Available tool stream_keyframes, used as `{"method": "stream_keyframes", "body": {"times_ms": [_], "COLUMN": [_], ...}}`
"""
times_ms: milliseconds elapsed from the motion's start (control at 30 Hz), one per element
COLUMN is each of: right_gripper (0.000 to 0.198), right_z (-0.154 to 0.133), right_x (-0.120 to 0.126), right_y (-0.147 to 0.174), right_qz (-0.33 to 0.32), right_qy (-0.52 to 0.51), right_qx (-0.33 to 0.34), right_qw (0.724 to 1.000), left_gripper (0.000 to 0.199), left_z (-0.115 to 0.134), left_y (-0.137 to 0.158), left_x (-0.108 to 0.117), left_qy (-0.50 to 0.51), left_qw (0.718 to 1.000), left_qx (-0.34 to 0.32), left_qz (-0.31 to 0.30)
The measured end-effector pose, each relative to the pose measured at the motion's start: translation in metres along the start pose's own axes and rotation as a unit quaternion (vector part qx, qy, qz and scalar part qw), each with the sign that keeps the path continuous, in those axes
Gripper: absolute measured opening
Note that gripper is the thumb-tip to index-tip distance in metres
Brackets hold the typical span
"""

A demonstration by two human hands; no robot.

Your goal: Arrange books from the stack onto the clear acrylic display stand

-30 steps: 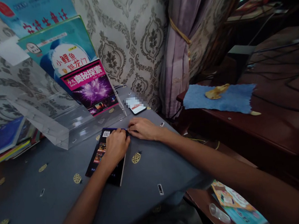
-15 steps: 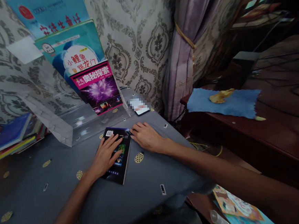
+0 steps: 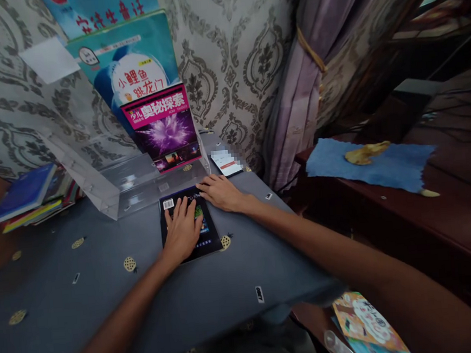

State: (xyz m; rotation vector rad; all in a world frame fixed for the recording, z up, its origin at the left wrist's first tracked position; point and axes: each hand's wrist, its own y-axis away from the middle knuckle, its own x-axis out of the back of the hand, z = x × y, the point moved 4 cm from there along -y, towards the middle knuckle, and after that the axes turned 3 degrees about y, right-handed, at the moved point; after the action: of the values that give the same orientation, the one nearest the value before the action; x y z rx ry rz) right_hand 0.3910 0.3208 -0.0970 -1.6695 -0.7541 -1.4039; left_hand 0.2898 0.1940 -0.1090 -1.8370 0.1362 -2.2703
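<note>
A thin black book (image 3: 210, 237) lies with its barcode side up on the grey-blue tablecloth. My left hand (image 3: 181, 228) rests flat on its cover, fingers spread, hiding much of the middle. At the book's upper right corner, my right hand (image 3: 221, 194) lies with its fingertips on the corner and its palm over the cloth; its thumb is hidden. Just behind stands a clear acrylic book stand (image 3: 111, 205). It holds a purple and pink book (image 3: 169, 130), with a teal book (image 3: 140, 53) and a blue book (image 3: 103, 7) behind it.
A lit phone (image 3: 227, 162) lies beyond my right hand. Stacked books (image 3: 29, 198) sit at the table's left. To the right, a blue cloth (image 3: 328, 161) with a yellowish object lies on a dark red surface. Below are a colourful book (image 3: 365, 321) and a clear plastic cup (image 3: 338, 347).
The black book has turned counterclockwise, its lower end swinging right. My left hand has moved along with it, while my right hand stays by the upper corner. The view has shifted slightly.
</note>
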Motion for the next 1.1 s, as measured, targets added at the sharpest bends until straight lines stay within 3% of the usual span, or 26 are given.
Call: {"method": "stream_keyframes", "body": {"times_ms": [200,333,467,700,900,1100], "right_gripper": [0.04,0.039,0.04,0.038,0.037,0.033], "right_z": [0.003,0.004,0.003,-0.001,-0.015,-0.025], "right_x": [-0.009,-0.012,-0.011,-0.011,-0.007,0.005], "right_y": [0.002,0.002,0.004,0.012,0.032,0.067], "right_qz": [0.028,0.032,0.045,0.059,0.063,0.07], "right_qy": [-0.017,-0.018,-0.017,-0.058,-0.158,-0.29], "right_qx": [0.0,-0.001,-0.001,0.001,0.014,0.048], "right_qw": [0.999,0.999,0.999,0.997,0.985,0.953], "left_gripper": [0.05,0.051,0.033,0.027,0.025,0.027], "left_z": [0.007,0.018,0.028,0.035,0.035,0.031], "left_y": [0.022,0.04,0.049,0.055,0.055,0.053], "left_x": [0.016,0.032,0.036,0.037,0.042,0.041], "left_qy": [0.065,0.04,-0.006,-0.06,-0.053,-0.033], "left_qw": [0.974,0.963,0.96,0.947,0.951,0.957], "left_qx": [-0.2,-0.257,-0.28,-0.312,-0.302,-0.287], "left_qz": [-0.081,-0.073,-0.023,0.037,0.044,0.018]}}
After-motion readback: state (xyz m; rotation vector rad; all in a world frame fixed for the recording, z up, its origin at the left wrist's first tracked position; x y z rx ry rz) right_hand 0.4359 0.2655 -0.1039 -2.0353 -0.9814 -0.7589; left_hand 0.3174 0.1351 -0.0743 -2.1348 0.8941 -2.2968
